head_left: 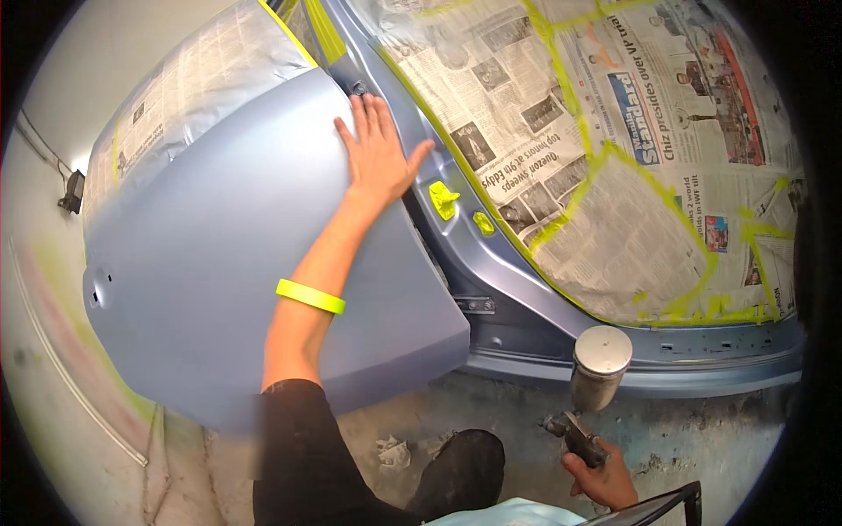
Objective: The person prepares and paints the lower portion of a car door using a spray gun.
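My left hand (377,151) lies flat on a blue-grey car door (219,237), palm down with the fingers spread, close to the door's edge beside the pillar. A bright yellow band (310,296) circles that wrist. Low on the right, my right hand (607,480) is wrapped round the grip of a spray gun (582,438). A silvery metal cup (602,366) sits on top of the gun. The door stands open, and its matching door frame (456,219) runs beside it. The gun is apart from the body panels.
Newspaper (491,96) fixed with yellow tape covers the door opening. More masking (206,79) covers the door's window area. Yellow tape wraps the latch (444,201) on the pillar. A small dark lamp (73,191) hangs at the left wall. Crumpled paper (394,453) lies on the floor.
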Motion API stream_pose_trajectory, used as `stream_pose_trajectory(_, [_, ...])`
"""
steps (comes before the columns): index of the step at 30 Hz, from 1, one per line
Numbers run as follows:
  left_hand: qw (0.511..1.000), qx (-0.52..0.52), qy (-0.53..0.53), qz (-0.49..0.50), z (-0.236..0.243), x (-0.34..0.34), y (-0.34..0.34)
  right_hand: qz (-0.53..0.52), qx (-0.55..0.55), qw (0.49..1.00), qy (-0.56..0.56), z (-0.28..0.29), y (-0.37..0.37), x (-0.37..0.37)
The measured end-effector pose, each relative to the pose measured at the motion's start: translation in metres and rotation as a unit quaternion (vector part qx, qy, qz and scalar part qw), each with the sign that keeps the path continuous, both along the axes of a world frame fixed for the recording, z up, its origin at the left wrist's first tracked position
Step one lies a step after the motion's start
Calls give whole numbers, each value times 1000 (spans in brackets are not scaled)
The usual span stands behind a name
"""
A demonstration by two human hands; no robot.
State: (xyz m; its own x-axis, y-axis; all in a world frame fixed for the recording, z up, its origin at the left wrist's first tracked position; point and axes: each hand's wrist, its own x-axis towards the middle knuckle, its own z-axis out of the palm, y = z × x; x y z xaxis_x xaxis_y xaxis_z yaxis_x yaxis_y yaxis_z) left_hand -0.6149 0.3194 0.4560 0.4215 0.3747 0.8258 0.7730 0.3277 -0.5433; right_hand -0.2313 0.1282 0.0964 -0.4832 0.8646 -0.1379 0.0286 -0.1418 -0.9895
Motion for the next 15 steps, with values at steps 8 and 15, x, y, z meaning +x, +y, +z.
stream_pose_trajectory(8, [998, 0, -52, 18, 9, 13, 7, -4, 9, 999, 32, 8, 3, 6])
stream_pose_trajectory(15, [987, 54, -151, -12, 13, 41, 27, -14, -9, 1000, 22, 3, 1, 7])
